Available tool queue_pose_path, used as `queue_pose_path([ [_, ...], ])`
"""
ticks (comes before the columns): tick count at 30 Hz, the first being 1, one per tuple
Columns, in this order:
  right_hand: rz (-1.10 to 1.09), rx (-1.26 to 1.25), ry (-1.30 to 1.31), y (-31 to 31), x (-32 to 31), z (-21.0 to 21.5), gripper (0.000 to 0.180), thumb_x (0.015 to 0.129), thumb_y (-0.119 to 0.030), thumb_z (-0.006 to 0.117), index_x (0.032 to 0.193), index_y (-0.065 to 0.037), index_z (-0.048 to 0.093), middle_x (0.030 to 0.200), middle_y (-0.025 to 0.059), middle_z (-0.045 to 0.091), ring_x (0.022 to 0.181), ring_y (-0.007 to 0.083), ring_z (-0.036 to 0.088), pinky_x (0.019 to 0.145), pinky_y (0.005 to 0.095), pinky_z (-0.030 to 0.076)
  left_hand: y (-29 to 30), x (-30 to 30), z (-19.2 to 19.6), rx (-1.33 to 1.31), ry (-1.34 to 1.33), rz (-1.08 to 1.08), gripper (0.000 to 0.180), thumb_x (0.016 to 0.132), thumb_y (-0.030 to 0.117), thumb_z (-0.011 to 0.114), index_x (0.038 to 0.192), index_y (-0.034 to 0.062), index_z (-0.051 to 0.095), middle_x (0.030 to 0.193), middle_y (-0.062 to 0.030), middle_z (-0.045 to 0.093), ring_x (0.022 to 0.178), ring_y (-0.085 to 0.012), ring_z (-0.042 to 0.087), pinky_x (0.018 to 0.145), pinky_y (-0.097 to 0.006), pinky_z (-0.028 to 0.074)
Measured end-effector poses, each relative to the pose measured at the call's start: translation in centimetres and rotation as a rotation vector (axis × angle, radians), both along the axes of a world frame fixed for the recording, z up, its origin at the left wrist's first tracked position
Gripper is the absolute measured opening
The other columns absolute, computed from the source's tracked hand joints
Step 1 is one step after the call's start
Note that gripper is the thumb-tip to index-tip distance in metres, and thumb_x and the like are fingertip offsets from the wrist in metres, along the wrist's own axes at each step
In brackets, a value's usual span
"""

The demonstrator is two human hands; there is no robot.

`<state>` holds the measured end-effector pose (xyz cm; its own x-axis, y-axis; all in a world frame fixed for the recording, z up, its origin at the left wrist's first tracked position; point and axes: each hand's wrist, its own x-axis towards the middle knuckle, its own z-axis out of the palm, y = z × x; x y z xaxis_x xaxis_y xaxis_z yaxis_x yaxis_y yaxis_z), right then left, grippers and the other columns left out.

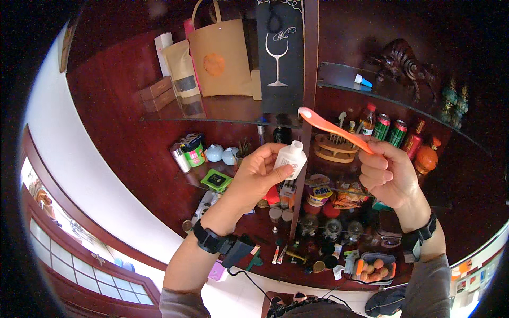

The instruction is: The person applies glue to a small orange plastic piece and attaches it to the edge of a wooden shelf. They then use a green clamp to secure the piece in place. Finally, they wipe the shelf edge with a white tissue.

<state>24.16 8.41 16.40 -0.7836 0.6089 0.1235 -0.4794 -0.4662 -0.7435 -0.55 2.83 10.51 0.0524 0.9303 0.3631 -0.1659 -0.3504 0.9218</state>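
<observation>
1. The left hand [259,172] was raised in front of the dark red shelf unit [122,111], its fingers and thumb wrapped around a small white bottle [291,159] held upright, cap end up.
2. The bottle's top looked closed or at least capped (the picture was too small to tell whether the cap had been loosened), and nothing could be seen leaving it.
3. The right hand [389,172] was clenched around the handle of an orange spoon [331,129], which slanted up and to the left so that its bowl sat just above the bottle, near it but not touching.
4. The spoon's bowl showed no visible contents, so by my reading nothing had yet been transferred between bottle and spoon; the two had only been brought together in the air.
5. What seemed done: both items were picked up and held close, well clear of the shelves.
6. What seemed left: any opening, tipping or scooping, since neither showed.
7. Behind the hands stood a brown paper bag [220,55] on the glass shelf [222,114], red-and-green cans [389,130] to the right, and a basket of eggs [375,267] lower down.
</observation>
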Motion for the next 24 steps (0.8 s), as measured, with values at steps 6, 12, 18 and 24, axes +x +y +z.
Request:
queue_pose_path([
  [6, 0.036, -0.069, 0.12, 0.5, -1.6, 0.1, 0.031, 0.088, -0.012, 0.04, 0.117, -0.001, 0.045, 0.054, -0.007, 0.035, 0.04, 0.0037, 0.03, 0.04, 0.0183, 0.026, 0.6, -0.5, -1.1, -0.036, -0.078, 0.023, 0.03, 0.083, 0.007, 0.057, 0.112, 0.0056, 0.047, 0.102, -0.0042, 0.056, 0.094, -0.0154, 0.056, 0.084, -0.029, 0.046],
  [12, 0.056, -0.138, 0.169, 1.0, -2.8, -1.1, 0.027, 0.088, -0.013, 0.039, 0.112, -0.003, 0.049, 0.054, -0.0068, 0.033, 0.04, 0.0035, 0.03, 0.04, 0.0188, 0.026, 3.7, -4.9, 0.5, 0.084, 0.052, 0.423, 0.027, 0.081, 0.01, 0.061, 0.106, 0.0043, 0.051, 0.095, -0.004, 0.06, 0.086, -0.0117, 0.057, 0.077, -0.026, 0.045],
  [18, 0.054, -0.191, 0.161, 0.4, -3.7, -2.9, 0.027, 0.088, -0.014, 0.039, 0.112, -0.004, 0.049, 0.054, -0.007, 0.033, 0.04, 0.0033, 0.028, 0.041, 0.0186, 0.025, 9.2, -11.3, 2.5, 0.131, 0.229, 0.863, 0.024, 0.076, 0.01, 0.064, 0.099, 0.0028, 0.056, 0.085, -0.0069, 0.064, 0.077, -0.0133, 0.061, 0.07, -0.025, 0.046],
  [24, 0.0, -0.247, 0.173, 0.4, -3.9, -4.2, 0.021, 0.089, -0.015, 0.037, 0.104, -0.004, 0.046, 0.054, -0.0057, 0.034, 0.042, 0.0034, 0.031, 0.043, 0.0189, 0.028, 14.7, -13.8, 1.0, 0.124, 0.582, 1.075, 0.033, 0.069, 0.025, 0.07, 0.092, 0.0039, 0.06, 0.084, -0.011, 0.066, 0.078, -0.0219, 0.064, 0.069, -0.031, 0.047],
])
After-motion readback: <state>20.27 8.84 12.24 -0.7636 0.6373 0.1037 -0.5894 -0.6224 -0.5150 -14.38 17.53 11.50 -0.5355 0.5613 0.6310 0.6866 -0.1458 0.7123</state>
